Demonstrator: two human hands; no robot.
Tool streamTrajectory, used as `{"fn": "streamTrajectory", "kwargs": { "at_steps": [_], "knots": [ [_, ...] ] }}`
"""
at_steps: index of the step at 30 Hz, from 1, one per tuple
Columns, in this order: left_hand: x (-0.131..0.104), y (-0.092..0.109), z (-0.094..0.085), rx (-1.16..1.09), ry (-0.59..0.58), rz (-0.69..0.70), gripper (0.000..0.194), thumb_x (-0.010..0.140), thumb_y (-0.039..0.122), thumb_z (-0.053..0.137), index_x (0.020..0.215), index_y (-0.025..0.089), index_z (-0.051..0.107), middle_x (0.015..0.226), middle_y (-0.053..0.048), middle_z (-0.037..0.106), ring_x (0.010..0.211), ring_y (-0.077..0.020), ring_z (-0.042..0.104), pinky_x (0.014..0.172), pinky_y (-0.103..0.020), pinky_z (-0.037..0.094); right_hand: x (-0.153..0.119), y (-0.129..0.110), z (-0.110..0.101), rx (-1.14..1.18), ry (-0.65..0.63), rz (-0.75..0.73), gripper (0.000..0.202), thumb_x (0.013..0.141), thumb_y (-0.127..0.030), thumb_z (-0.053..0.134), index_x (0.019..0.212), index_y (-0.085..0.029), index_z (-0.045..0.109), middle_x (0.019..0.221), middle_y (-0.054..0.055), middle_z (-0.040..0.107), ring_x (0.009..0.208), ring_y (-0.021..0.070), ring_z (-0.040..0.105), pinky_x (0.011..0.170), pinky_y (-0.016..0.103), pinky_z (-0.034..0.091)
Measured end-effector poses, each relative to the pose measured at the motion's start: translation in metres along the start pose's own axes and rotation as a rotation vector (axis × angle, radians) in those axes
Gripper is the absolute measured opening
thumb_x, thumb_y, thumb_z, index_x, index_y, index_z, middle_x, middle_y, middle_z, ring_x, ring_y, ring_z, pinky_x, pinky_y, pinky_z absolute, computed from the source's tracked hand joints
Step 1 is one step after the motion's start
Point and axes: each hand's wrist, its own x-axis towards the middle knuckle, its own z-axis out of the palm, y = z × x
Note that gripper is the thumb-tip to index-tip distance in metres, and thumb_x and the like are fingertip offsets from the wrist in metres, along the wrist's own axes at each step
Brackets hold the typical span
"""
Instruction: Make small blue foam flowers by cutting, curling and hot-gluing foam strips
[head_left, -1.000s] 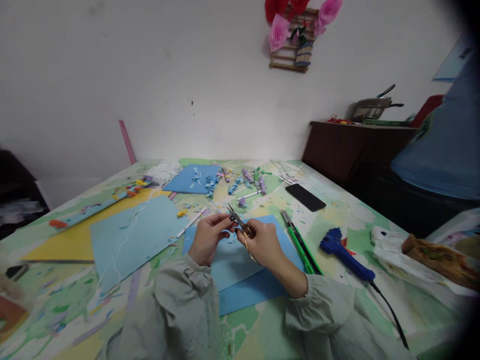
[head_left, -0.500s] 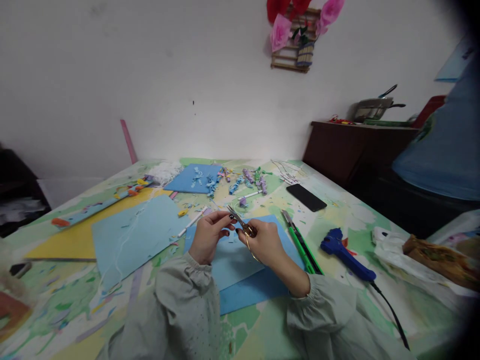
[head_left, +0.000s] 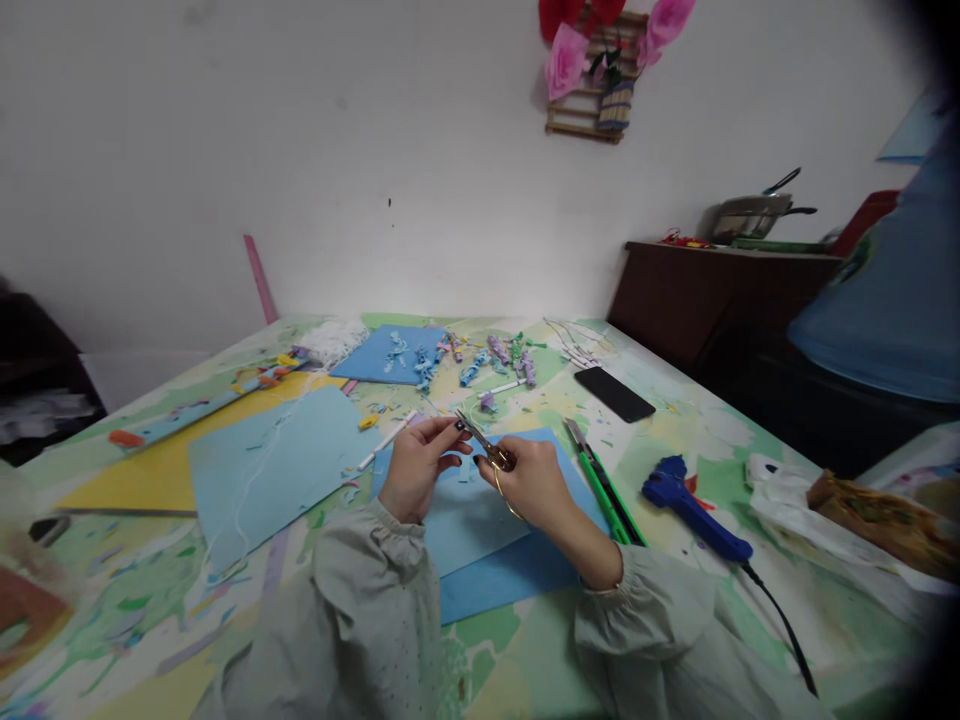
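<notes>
Small gold-handled scissors are in my right hand, their blades pointing up and left toward the fingers of my other hand. My left hand is closed in a pinch at the blade tips; whatever it holds there is too small to make out. Beneath both hands lie a light blue sheet and a darker blue sheet, with small cut scraps on top. Right of my right hand rests a green utility knife.
A blue glue gun with a black cord and a black phone lie to the right. At the back are a blue pad and several curled paper pieces. Left are a light blue sheet and a yellow board.
The view has shifted very slightly. Both hands stay in nearly the same place, with the scissors still held at the left fingertips.
</notes>
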Motion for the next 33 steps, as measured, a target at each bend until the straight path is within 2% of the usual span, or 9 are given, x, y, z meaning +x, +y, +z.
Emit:
{"fn": "streamTrajectory", "kwargs": {
  "at_steps": [11,17,24,29,33],
  "knots": [
    [-0.0001,-0.0005,-0.0001,-0.036,-0.003,-0.003,0.029,0.056,0.027,0.076,0.078,0.012,0.066,0.070,-0.004,0.067,0.057,-0.0097,0.060,0.051,-0.019,0.044,0.0006,-0.0004,-0.0018,-0.010,-0.009,0.007,0.021,0.069,-0.031,0.059,0.054,-0.016,0.058,0.046,-0.002,0.052,0.045,0.0081,0.037,0.047,0.021,0.025],
    [-0.0007,0.0021,0.0008,0.038,0.017,-0.001,0.026,0.058,0.029,0.072,0.077,0.014,0.063,0.063,-0.001,0.064,0.055,-0.0108,0.060,0.048,-0.019,0.041,0.0021,-0.0029,-0.0033,0.055,-0.022,0.010,0.026,0.069,-0.032,0.060,0.050,-0.015,0.055,0.043,-0.004,0.044,0.044,0.0071,0.033,0.045,0.020,0.021],
    [-0.0019,0.0040,0.0010,0.025,-0.025,-0.021,0.016,0.064,0.024,0.064,0.073,0.015,0.056,0.055,0.003,0.059,0.048,-0.0091,0.055,0.044,-0.019,0.036,0.0059,-0.0011,-0.0024,0.251,-0.159,0.062,0.033,0.066,-0.036,0.060,0.044,-0.015,0.045,0.044,-0.006,0.027,0.047,0.0067,0.027,0.043,0.020,0.017],
    [-0.0020,0.0044,0.0003,-0.014,-0.065,-0.058,0.012,0.065,0.021,0.061,0.074,0.016,0.054,0.054,0.003,0.058,0.047,-0.0092,0.054,0.044,-0.019,0.035,0.0072,0.0057,0.0004,0.397,-0.274,0.122,0.033,0.065,-0.038,0.059,0.046,-0.015,0.045,0.047,-0.006,0.028,0.048,0.0066,0.026,0.043,0.019,0.018],
    [-0.0017,0.0048,-0.0010,-0.035,-0.073,-0.077,0.012,0.064,0.021,0.062,0.072,0.014,0.056,0.054,0.001,0.059,0.046,-0.0089,0.053,0.044,-0.019,0.035,0.0070,0.0046,-0.0012,0.452,-0.299,0.160,0.031,0.064,-0.036,0.060,0.046,-0.015,0.044,0.045,-0.006,0.028,0.046,0.0064,0.026,0.042,0.019,0.018]
  ]
}}
